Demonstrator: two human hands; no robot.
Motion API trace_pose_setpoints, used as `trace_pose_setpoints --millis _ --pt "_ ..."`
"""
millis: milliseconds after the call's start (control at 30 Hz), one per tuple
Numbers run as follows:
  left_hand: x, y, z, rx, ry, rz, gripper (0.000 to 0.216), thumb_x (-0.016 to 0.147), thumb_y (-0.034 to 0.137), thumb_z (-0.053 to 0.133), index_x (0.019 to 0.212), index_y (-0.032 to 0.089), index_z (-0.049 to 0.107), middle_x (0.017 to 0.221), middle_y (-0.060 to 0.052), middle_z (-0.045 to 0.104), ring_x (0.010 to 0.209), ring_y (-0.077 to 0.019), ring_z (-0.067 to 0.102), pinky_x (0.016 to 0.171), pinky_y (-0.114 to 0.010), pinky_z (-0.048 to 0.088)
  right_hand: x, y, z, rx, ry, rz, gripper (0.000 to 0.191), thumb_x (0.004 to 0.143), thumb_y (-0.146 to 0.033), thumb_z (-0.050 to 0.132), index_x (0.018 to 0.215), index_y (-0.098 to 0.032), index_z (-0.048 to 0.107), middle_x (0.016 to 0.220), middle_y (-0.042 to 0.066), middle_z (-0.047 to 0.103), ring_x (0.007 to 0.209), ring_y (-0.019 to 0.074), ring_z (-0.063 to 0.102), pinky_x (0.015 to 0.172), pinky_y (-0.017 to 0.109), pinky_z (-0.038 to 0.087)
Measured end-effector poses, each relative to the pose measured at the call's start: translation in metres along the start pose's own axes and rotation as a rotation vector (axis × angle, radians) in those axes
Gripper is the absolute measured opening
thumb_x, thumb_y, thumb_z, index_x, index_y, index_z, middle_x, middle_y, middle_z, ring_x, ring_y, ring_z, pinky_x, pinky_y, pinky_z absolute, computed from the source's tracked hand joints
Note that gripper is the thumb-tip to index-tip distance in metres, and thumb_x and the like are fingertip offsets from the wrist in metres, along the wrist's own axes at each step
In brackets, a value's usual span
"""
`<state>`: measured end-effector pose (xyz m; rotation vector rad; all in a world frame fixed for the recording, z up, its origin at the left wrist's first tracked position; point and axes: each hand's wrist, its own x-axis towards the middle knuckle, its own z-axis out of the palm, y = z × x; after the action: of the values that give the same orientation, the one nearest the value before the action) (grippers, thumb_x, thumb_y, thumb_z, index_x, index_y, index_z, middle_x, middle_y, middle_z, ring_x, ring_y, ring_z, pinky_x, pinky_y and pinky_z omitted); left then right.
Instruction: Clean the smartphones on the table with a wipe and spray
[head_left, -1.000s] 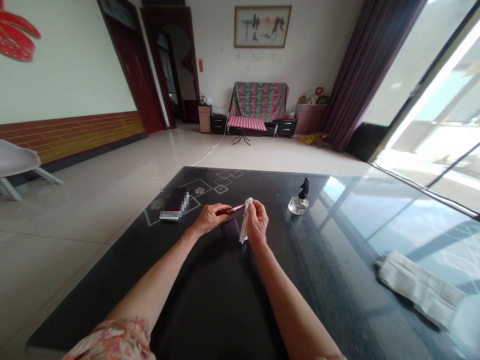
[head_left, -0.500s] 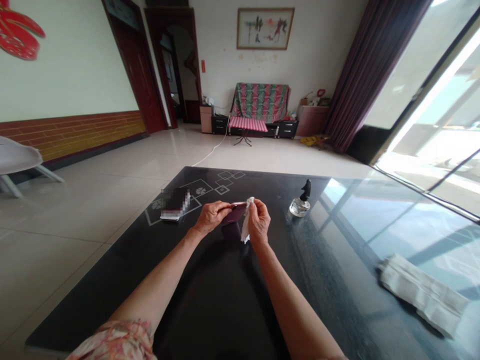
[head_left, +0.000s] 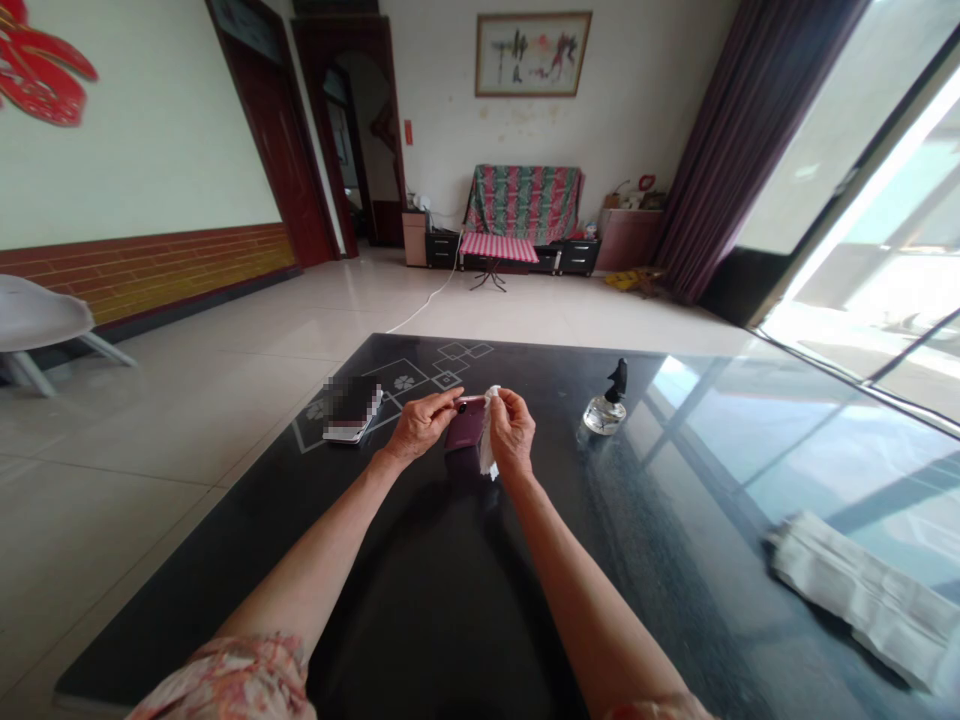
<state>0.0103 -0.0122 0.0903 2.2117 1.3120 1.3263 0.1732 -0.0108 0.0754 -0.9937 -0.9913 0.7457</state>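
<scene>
A purple smartphone (head_left: 465,425) stands tilted just over the glossy black table (head_left: 420,620), its back with the camera towards me. My left hand (head_left: 422,424) is closed on the phone's left upper edge. A crumpled white tissue (head_left: 489,450) is pinched in my right hand (head_left: 513,428), against the phone's right edge. The tissue hangs down beside the phone. To the right of my hands stands a clear spray bottle (head_left: 604,412) with a black trigger head. Left of them lies a dark flat object with a white edge (head_left: 351,412), partly blurred out.
A folded pale grey cloth (head_left: 862,595) lies on the table's right side. Beyond the table, a small folding table with a pink striped top (head_left: 499,247) stands on the tiled floor. A white chair (head_left: 45,320) is at the far left.
The phone has been turned so more of its purple back shows. Both hands have shifted slightly, the right one a little up and left with the tissue. The view has moved a bit.
</scene>
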Motion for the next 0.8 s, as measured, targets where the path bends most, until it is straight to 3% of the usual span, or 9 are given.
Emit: trace_pose_setpoints --millis 133,300,433,800 --pt "0.004 -0.006 -0.001 -0.02 -0.001 0.018 0.033 0.088 0.027 0.056 0.119 0.021 0.066 0.101 -0.004 0.073 0.094 -0.0165 0.068 0.087 -0.027 0.053 0.01 -0.001 0.004 -0.127 -0.036 -0.105 0.027 0.081 -0.044 0.061 0.093 -0.02 0.067 0.092 0.005 0.066 0.091 0.0181 0.059 0.081 0.029 0.048" --pt "0.009 -0.016 0.0 -0.036 0.023 -0.032 0.033 0.089 0.027 0.056 0.119 0.02 0.066 0.105 -0.004 0.073 0.096 -0.0161 0.068 0.089 -0.027 0.052 0.007 -0.002 0.007 -0.342 -0.001 -0.432 0.02 0.088 -0.035 0.055 0.091 -0.021 0.069 0.099 0.008 0.06 0.092 0.0181 0.057 0.087 0.033 0.047" --pt "0.012 -0.021 -0.001 -0.052 0.021 -0.063 0.035 0.088 0.028 0.056 0.121 0.019 0.066 0.108 -0.004 0.073 0.097 -0.0169 0.068 0.09 -0.028 0.053 -0.005 0.004 0.015 -0.372 -0.144 -0.596 0.02 0.092 -0.031 0.053 0.1 -0.025 0.07 0.102 0.007 0.06 0.095 0.0184 0.056 0.086 0.032 0.047" --pt "0.014 -0.024 -0.001 -0.143 0.047 -0.059 0.029 0.086 0.025 0.058 0.111 0.019 0.071 0.106 -0.004 0.075 0.095 -0.0181 0.07 0.088 -0.029 0.055 -0.006 0.015 0.028 -0.478 -0.209 -0.718 0.021 0.095 -0.029 0.052 0.1 -0.023 0.071 0.096 0.007 0.06 0.092 0.0181 0.055 0.082 0.032 0.049"
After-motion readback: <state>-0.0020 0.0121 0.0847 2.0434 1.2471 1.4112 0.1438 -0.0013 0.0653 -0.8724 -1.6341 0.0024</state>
